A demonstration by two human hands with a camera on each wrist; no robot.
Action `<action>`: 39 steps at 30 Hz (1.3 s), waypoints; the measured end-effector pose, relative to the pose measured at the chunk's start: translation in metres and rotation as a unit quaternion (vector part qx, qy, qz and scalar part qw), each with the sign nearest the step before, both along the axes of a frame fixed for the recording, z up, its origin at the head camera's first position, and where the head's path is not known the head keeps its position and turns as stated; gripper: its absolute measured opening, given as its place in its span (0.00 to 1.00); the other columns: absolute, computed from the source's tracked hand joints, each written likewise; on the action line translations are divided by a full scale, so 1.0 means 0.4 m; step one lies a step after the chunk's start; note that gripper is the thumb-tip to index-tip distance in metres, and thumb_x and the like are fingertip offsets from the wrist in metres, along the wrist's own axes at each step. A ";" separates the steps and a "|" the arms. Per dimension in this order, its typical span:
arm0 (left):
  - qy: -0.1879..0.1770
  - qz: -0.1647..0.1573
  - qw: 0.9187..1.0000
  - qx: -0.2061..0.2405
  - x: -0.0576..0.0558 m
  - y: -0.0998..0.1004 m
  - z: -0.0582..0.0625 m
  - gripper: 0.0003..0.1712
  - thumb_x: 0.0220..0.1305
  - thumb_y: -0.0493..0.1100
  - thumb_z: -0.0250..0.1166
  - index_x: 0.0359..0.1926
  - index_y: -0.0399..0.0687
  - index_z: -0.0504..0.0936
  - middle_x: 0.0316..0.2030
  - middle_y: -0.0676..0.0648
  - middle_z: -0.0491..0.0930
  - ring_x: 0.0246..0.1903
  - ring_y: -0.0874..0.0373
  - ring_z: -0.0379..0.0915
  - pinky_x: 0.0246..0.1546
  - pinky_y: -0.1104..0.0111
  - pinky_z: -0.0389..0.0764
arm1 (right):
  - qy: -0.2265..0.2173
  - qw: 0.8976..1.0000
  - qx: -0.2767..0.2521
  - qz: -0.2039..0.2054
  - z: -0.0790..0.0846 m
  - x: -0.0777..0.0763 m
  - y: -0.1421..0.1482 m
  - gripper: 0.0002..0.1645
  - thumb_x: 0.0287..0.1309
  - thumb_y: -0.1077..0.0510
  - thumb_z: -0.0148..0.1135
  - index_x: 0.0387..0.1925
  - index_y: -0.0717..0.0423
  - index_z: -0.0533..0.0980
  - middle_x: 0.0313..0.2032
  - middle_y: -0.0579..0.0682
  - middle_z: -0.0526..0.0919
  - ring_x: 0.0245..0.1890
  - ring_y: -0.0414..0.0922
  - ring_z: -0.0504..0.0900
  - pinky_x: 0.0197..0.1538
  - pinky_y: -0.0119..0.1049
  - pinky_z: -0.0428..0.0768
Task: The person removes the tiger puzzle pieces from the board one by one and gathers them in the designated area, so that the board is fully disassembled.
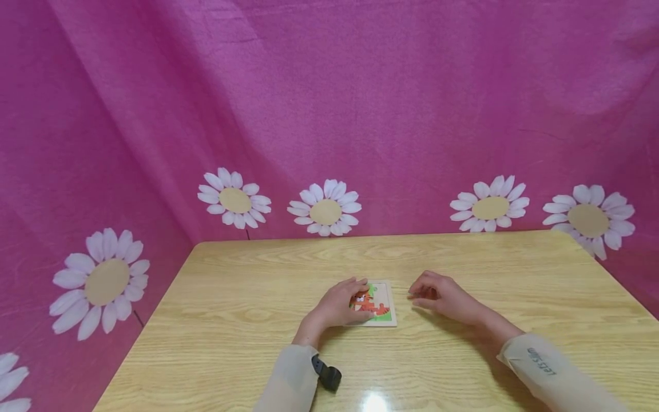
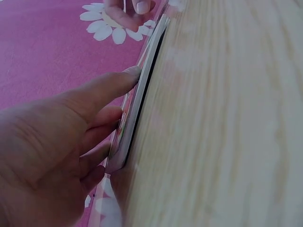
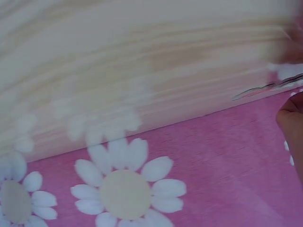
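A small square jigsaw puzzle board [image 1: 393, 312] with a pale frame lies on the table. It shows an orange striped animal on green, and a bare pale patch at its upper right. My left hand [image 1: 337, 303] holds the board from the left, thumb at the near edge, fingers over the far part. In the left wrist view the thumb [image 2: 111, 90] presses the board's side [image 2: 137, 104]. To the right of the board, my right hand [image 1: 445, 294] hovers with thumb and fingers bent together. A tiny orange-brown puzzle piece [image 1: 410, 296] shows at its fingertips, mostly hidden.
The wood-grain table [image 1: 247, 297] extends around both hands. Behind and to the left hangs a pink cloth [image 1: 360, 114] with white daisies, meeting the table's far edge. A black strap device [image 1: 328, 375] sits at my left wrist.
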State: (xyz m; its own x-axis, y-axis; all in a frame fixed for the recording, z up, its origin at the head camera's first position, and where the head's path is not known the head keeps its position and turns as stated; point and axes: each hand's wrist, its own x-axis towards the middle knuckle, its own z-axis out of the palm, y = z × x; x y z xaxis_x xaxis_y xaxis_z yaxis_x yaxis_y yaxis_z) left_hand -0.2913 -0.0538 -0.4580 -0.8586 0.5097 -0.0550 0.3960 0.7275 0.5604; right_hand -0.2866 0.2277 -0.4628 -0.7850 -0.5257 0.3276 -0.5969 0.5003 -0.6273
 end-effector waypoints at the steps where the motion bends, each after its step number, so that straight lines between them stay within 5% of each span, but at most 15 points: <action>1: 0.002 0.001 1.000 -0.002 -0.002 0.000 -0.001 0.39 0.59 0.54 0.69 0.70 0.51 0.68 0.73 0.51 0.63 0.75 0.52 0.52 0.75 0.52 0.57 | -0.009 1.000 0.003 0.001 0.000 0.001 -0.008 0.07 0.56 0.63 0.68 0.38 0.58 0.81 0.35 0.52 0.81 0.34 0.31 0.75 0.35 0.26 0.78; 11: 0.011 0.006 1.000 -0.005 -0.007 0.001 -0.007 0.38 0.59 0.55 0.70 0.69 0.52 0.70 0.72 0.52 0.64 0.75 0.52 0.53 0.74 0.51 0.58 | -0.072 0.996 0.046 0.008 0.005 0.010 -0.094 0.12 0.57 0.56 0.69 0.42 0.56 0.80 0.39 0.48 0.78 0.36 0.36 0.71 0.39 0.26 0.74; 26: 0.014 0.003 1.000 0.003 -0.004 -0.002 -0.005 0.37 0.59 0.54 0.70 0.68 0.51 0.71 0.72 0.52 0.65 0.75 0.52 0.54 0.74 0.50 0.58 | -0.033 0.992 0.106 0.052 0.001 0.003 -0.138 0.12 0.58 0.57 0.68 0.43 0.58 0.79 0.35 0.46 0.74 0.30 0.32 0.68 0.33 0.24 0.71; 39: 0.021 0.002 1.000 -0.001 -0.003 0.001 -0.007 0.37 0.59 0.54 0.70 0.68 0.50 0.71 0.72 0.52 0.65 0.75 0.52 0.54 0.74 0.51 0.58 | -0.048 0.993 0.101 0.035 0.008 0.008 -0.143 0.13 0.57 0.57 0.69 0.42 0.58 0.78 0.34 0.46 0.76 0.32 0.33 0.70 0.35 0.24 0.72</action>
State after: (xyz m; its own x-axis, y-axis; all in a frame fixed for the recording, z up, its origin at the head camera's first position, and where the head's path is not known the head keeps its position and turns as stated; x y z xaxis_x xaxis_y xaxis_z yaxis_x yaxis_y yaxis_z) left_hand -0.2925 -0.0533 -0.4609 -0.8617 0.5070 -0.0204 0.4167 0.7300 0.5418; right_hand -0.2835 0.1704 -0.4596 -0.7668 -0.6275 0.1353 -0.5772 0.5818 -0.5731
